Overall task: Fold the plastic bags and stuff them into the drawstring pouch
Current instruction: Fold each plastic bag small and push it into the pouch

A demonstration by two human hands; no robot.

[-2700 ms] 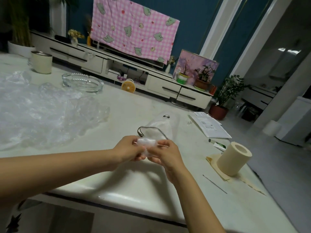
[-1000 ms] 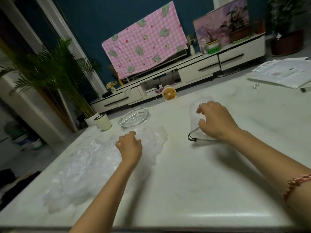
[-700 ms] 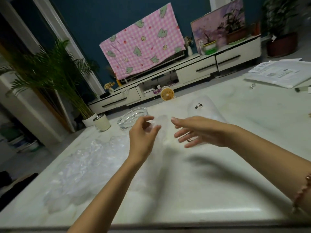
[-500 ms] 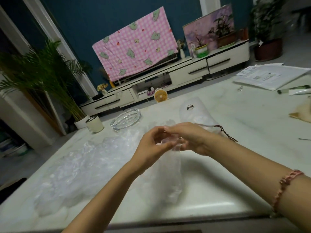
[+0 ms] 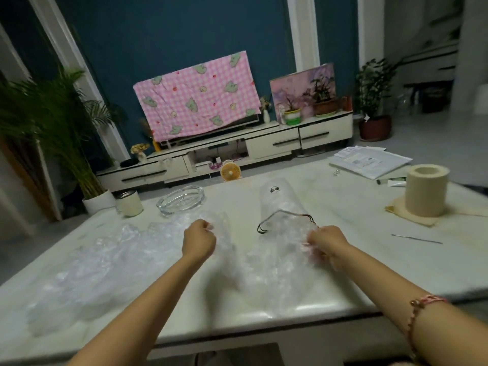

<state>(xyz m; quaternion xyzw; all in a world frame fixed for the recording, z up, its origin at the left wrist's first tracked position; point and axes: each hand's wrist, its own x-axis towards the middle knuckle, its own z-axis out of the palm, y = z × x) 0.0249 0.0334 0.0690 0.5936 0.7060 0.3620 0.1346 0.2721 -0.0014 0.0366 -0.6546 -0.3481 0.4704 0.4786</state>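
A clear plastic bag (image 5: 266, 262) hangs spread between my two hands above the pale table (image 5: 369, 260). My left hand (image 5: 198, 240) grips its left top edge with curled fingers. My right hand (image 5: 326, 243) pinches its right top edge. Behind the bag lies the translucent drawstring pouch (image 5: 280, 204) with a dark cord at its mouth, partly seen through the plastic. A heap of more clear plastic bags (image 5: 87, 262) lies to the left on the table.
A glass ashtray (image 5: 181, 199) and a cream cup (image 5: 129, 203) stand at the back left. At the right are a roll of paper (image 5: 425, 190) on a mat, papers (image 5: 369, 161), a pen and a thin needle (image 5: 416, 238).
My hands, together at the bag's top half a second ago, have drawn apart and stretched the bag wide. Earlier the right hand left the pouch and the left lifted this bag from the heap.
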